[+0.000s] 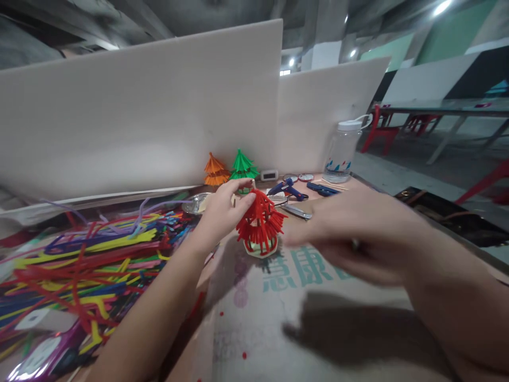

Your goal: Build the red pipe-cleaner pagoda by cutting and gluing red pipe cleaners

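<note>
My left hand (220, 212) pinches the top of a fuzzy red pipe-cleaner pagoda (260, 223), its bristly tiers flaring over a pale round base that rests on the cardboard sheet (278, 318). My right hand (353, 236) hovers just beside it, blurred; I cannot tell whether it grips anything. A tangle of coloured pipe cleaners (79, 265) lies to the left. Behind stand orange (216, 170) and green (243, 165) pagodas against a white foam board (139, 106), with a clear plastic bottle (342, 151) nearby.

cardboard (318, 329) open, pipe cleaners (79, 265) crowd left (tools (290, 191) behind)
</note>
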The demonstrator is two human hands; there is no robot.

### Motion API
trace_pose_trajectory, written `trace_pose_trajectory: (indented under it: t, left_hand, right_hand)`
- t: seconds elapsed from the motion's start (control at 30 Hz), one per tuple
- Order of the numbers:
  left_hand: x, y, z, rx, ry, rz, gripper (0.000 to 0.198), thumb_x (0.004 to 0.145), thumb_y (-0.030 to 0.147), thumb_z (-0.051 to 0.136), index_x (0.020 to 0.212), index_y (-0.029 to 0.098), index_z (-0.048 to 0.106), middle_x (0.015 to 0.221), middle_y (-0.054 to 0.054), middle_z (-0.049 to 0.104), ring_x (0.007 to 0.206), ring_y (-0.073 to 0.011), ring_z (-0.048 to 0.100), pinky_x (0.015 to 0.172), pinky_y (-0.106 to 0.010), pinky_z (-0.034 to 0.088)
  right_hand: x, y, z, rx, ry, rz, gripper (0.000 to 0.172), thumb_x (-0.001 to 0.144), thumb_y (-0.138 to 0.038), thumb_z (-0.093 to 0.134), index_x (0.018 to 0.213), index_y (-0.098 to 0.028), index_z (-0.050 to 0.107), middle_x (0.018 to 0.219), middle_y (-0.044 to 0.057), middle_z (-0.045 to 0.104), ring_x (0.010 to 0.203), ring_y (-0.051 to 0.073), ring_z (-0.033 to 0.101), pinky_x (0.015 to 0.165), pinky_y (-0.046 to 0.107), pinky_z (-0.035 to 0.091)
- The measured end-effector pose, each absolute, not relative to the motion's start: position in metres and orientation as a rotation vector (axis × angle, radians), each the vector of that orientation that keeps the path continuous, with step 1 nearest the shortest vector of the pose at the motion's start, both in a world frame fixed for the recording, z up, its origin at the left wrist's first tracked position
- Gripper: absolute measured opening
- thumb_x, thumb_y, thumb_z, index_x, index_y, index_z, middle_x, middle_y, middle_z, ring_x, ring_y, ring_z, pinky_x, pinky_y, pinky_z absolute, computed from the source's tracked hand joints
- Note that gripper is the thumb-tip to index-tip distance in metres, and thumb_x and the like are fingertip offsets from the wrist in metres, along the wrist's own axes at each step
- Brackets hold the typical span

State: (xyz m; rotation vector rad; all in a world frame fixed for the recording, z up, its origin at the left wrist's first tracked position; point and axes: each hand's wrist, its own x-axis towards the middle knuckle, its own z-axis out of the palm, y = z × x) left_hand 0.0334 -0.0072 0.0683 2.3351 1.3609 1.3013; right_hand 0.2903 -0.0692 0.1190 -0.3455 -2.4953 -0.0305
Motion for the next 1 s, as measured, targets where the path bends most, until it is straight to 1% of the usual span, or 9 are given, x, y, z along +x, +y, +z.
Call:
trace_pose_trajectory:
  t: [0.1, 0.17, 0.27, 0.37, 0.47, 0.57, 0.67, 0.87, 1.0]
  left_hand:
    - [0.034, -0.007, 0.068, 2.359, 1.378, 1.277, 0.031, 0.095, 0.034, 0.057, 0.118, 0.017, 0.069, 0.124, -0.01, 0.071, 0.12, -0.0248, 0.063, 0.108, -0.042, 0.047]
    - [0.034, -0.007, 0.068, 2.371, 1.358, 1.268, 0.029, 0.094, 0.033, 0.058, 0.115, 0.018, 0.07, 0.121, -0.01, 0.071, 0.118, -0.0245, 0.063, 0.106, -0.042, 0.047]
    - [0.036, -0.01, 0.069, 2.362, 1.313, 1.262, 0.024, 0.095, 0.034, 0.059, 0.11, 0.02, 0.072, 0.116, -0.008, 0.071, 0.115, -0.0237, 0.064, 0.105, -0.042, 0.049]
    - [0.038, -0.016, 0.072, 2.363, 1.296, 1.277, 0.022, 0.096, 0.036, 0.059, 0.105, 0.022, 0.074, 0.112, -0.007, 0.071, 0.112, -0.023, 0.064, 0.103, -0.042, 0.05]
    - [0.04, -0.022, 0.076, 2.388, 1.3, 1.299, 0.019, 0.095, 0.037, 0.061, 0.099, 0.023, 0.074, 0.109, -0.006, 0.072, 0.109, -0.0226, 0.065, 0.1, -0.04, 0.051]
    - [0.041, -0.025, 0.078, 2.443, 1.299, 1.302, 0.016, 0.095, 0.034, 0.062, 0.095, 0.023, 0.073, 0.105, -0.005, 0.073, 0.105, -0.0217, 0.065, 0.097, -0.038, 0.051]
    - [0.041, -0.024, 0.078, 2.475, 1.287, 1.321, 0.015, 0.095, 0.032, 0.062, 0.094, 0.021, 0.072, 0.103, -0.005, 0.074, 0.103, -0.0211, 0.065, 0.096, -0.037, 0.05]
    - [0.037, -0.017, 0.074, 2.412, 1.341, 1.353, 0.015, 0.094, 0.033, 0.063, 0.095, 0.021, 0.073, 0.104, -0.005, 0.075, 0.104, -0.022, 0.066, 0.098, -0.038, 0.049]
    - [0.035, -0.014, 0.072, 2.373, 1.341, 1.365, 0.018, 0.093, 0.035, 0.063, 0.096, 0.022, 0.074, 0.106, -0.006, 0.075, 0.106, -0.0228, 0.067, 0.101, -0.039, 0.049]
  right_hand:
    - [0.285, -0.039, 0.113, -0.589, -2.41, -0.062, 0.025, 0.095, -0.017, 0.054, 0.107, -0.02, 0.075, 0.081, 0.0, 0.075, 0.062, 0.01, 0.058, 0.06, 0.024, 0.036]
    - [0.281, -0.022, 0.105, -0.738, -2.4, -0.052, 0.025, 0.095, -0.018, 0.054, 0.109, -0.02, 0.076, 0.085, 0.002, 0.077, 0.066, 0.011, 0.061, 0.062, 0.024, 0.036]
    - [0.275, -0.008, 0.094, -0.836, -2.39, 0.011, 0.026, 0.096, -0.022, 0.055, 0.11, -0.021, 0.076, 0.089, 0.003, 0.078, 0.069, 0.012, 0.063, 0.065, 0.025, 0.037]
    - [0.27, -0.004, 0.089, -0.916, -2.326, 0.084, 0.026, 0.097, -0.03, 0.055, 0.107, -0.02, 0.077, 0.085, 0.004, 0.077, 0.066, 0.013, 0.062, 0.063, 0.026, 0.036]
    - [0.267, -0.003, 0.085, -0.999, -2.282, 0.156, 0.027, 0.097, -0.034, 0.054, 0.104, -0.021, 0.076, 0.088, 0.004, 0.077, 0.069, 0.015, 0.062, 0.063, 0.027, 0.035]
    - [0.265, -0.003, 0.084, -1.007, -2.275, 0.194, 0.026, 0.097, -0.035, 0.054, 0.101, -0.021, 0.076, 0.09, 0.004, 0.077, 0.072, 0.015, 0.062, 0.064, 0.027, 0.035]
    - [0.266, -0.003, 0.085, -0.988, -2.281, 0.241, 0.026, 0.097, -0.036, 0.055, 0.101, -0.02, 0.075, 0.086, 0.004, 0.075, 0.072, 0.015, 0.062, 0.063, 0.026, 0.034]
    - [0.269, -0.003, 0.088, -0.948, -2.269, 0.256, 0.026, 0.097, -0.033, 0.055, 0.098, -0.017, 0.075, 0.079, 0.003, 0.072, 0.065, 0.012, 0.056, 0.061, 0.025, 0.033]
    - [0.27, -0.003, 0.088, -0.927, -2.293, 0.238, 0.029, 0.097, -0.039, 0.057, 0.085, -0.016, 0.071, 0.072, 0.001, 0.067, 0.062, 0.011, 0.052, 0.06, 0.026, 0.03]
